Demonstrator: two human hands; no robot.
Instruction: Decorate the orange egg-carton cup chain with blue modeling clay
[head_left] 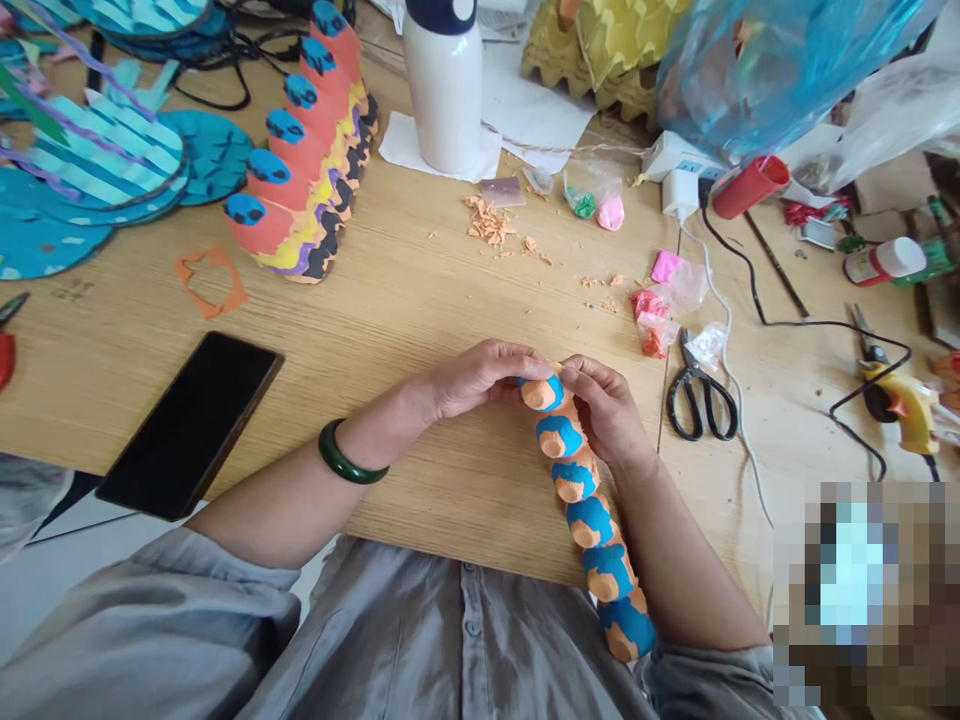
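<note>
An orange egg-carton strip [591, 520] — six blue-painted cones in a row — slants off the table [450, 480].

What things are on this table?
Orange-and-blue strip of carton cones: one, orange and blue, held before the person.
Row of orange paper cones with blue tops: one, multicoloured, upper left.
Flat black phone: one, black, left side.
White plastic bottle: one, white with dark cap, top centre.
Black-handled metal scissors: one, black, right of hands.
Yellow glue gun: one, yellow, far right.
Left hand: one, gripping strip's top cone.
Right hand: one, gripping same cone.
</note>
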